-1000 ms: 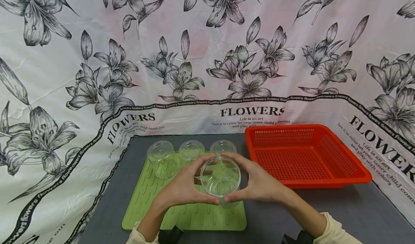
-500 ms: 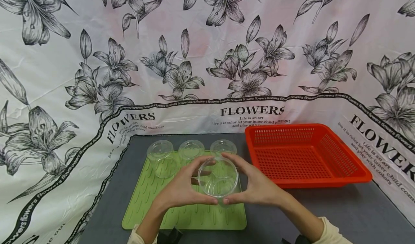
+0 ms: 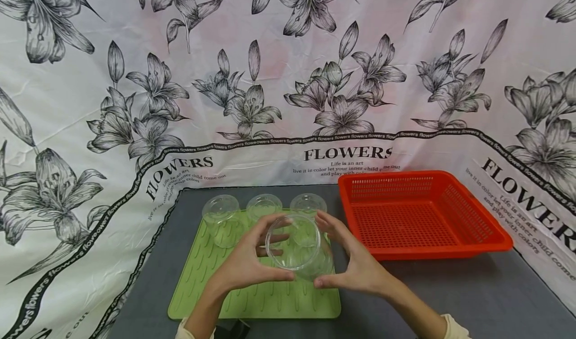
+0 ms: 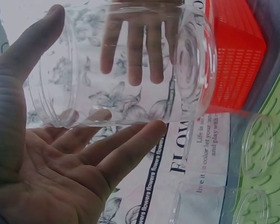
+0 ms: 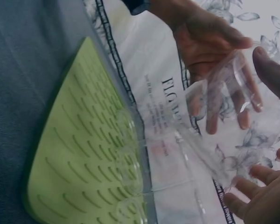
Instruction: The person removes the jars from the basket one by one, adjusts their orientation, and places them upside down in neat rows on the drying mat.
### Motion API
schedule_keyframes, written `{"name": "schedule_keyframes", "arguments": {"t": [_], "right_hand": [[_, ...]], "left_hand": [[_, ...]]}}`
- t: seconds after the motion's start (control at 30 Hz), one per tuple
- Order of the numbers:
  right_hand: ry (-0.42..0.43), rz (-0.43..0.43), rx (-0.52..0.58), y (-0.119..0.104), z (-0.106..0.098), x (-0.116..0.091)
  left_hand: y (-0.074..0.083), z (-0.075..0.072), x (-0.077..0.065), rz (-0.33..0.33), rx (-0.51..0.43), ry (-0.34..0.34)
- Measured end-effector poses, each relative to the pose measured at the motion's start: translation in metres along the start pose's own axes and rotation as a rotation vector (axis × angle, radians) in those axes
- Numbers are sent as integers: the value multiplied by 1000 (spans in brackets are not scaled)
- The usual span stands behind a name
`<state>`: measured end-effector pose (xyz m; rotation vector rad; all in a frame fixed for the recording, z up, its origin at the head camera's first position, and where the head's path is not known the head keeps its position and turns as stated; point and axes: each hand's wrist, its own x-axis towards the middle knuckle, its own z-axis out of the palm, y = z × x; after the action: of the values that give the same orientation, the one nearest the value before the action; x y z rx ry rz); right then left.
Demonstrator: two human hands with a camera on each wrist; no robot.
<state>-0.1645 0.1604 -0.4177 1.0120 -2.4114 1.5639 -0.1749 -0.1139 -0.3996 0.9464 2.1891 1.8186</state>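
A clear jar (image 3: 294,249) is held above the front of the green ridged mat (image 3: 252,299), its round mouth tilted toward the head camera. My left hand (image 3: 245,261) grips it, thumb by the mouth and fingers along the far side. In the left wrist view the jar (image 4: 126,105) lies across those fingers. At the other side is my right hand (image 3: 360,264), fingers spread and thumb off the wall; in the right wrist view its fingertips (image 5: 242,189) are close to the jar. Whether they touch is hard to tell.
Three more clear jars, left (image 3: 222,216), middle (image 3: 264,209) and right (image 3: 308,204), stand along the mat's back edge. Beside them to the right sits a red plastic basket (image 3: 432,254) on the grey table (image 3: 405,299). A flower-printed cloth (image 3: 252,164) hangs behind.
The jar has shifted slightly left and turned, so more of its side shows at right. My right thumb has moved away from the left thumb and the right hand's hold has loosened.
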Motion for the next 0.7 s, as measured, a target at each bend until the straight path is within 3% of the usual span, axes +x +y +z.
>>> {"name": "schedule_keyframes", "arguments": {"t": [0.5,0.7], "right_hand": [[77,-93,87,11,18,-12],[106,-82,44,11,22,-14]], "left_hand": [[-5,0,-3,102,-127,-46],[-7,1,-4,122,-164,-63]]}}
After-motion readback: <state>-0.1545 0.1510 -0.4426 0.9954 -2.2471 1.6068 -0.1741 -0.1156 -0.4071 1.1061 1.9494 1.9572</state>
